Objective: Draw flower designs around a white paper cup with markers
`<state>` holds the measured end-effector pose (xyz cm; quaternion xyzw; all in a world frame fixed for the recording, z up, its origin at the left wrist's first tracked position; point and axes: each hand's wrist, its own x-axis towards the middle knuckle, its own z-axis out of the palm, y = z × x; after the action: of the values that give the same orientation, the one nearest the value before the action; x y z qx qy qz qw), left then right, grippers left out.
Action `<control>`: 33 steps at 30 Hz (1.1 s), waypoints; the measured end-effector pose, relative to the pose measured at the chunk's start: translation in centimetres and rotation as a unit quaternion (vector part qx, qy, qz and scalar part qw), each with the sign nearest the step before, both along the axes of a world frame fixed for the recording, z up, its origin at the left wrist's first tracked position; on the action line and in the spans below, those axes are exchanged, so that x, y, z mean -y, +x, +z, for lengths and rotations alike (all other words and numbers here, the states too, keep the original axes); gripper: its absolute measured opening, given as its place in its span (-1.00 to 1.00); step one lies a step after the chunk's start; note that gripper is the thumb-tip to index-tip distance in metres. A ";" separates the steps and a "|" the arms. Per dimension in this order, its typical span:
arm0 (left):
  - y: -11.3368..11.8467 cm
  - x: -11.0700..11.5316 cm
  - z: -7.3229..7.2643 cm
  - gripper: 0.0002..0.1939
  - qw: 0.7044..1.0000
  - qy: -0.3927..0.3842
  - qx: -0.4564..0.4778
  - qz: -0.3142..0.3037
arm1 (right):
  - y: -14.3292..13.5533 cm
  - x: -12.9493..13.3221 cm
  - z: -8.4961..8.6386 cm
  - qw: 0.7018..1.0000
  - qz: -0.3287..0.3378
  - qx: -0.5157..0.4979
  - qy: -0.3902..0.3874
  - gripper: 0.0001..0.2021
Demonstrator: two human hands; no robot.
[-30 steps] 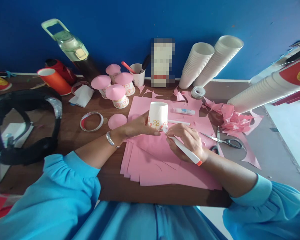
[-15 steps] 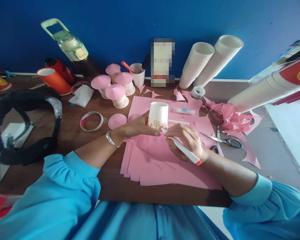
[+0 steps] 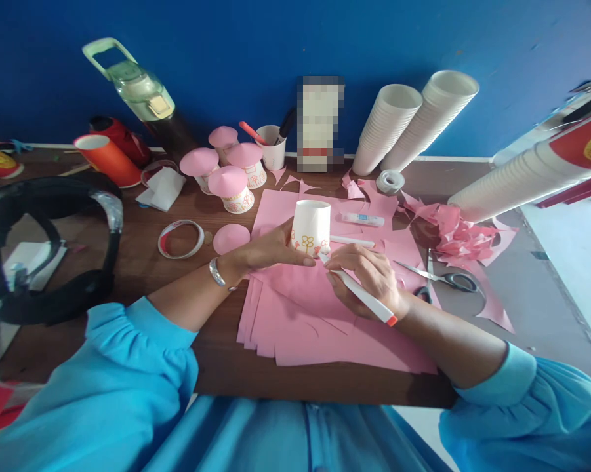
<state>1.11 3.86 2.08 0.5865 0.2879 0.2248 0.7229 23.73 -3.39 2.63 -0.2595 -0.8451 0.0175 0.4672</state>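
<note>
The left hand (image 3: 275, 250) grasps a white paper cup (image 3: 312, 219), its thumb lying along the cup's lower front and its other fingers mostly hidden behind. The cup is held between the two hands, above the pink paper sheets (image 3: 300, 334), and appears to be upside down, with orange and reddish flowers along its lower part. The right hand (image 3: 368, 269) pinches a white marker (image 3: 366, 298) with an orange-red end, its tip at the cup's lower right side; whether it touches the wall just now is too small to tell. To draw cleanly here, it would be best to brace the right hand's fingertips near the cup, keep the strokes light so the thin wall does not dent, and let the left hand turn the cup rather than stretch the pen round the curve. The left thumb lies close to the flowers, so fresh ink could smear if it slides. A second marker (image 3: 353, 241) and a glue stick (image 3: 363, 219) lie just beyond the right hand, and scissors (image 3: 455, 280) to its right.
</note>
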 end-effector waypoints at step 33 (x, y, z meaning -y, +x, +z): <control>0.0 -0.3 -0.7 -0.26 0.998 -0.007 0.063 -0.004 | 0.2 -0.3 -0.9 0.999 0.001 -0.052 -0.015 -0.72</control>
<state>1.09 4.17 1.35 0.5675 0.2410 0.2562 0.7444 23.92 -3.08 1.73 -0.2646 -0.8196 0.0437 0.5063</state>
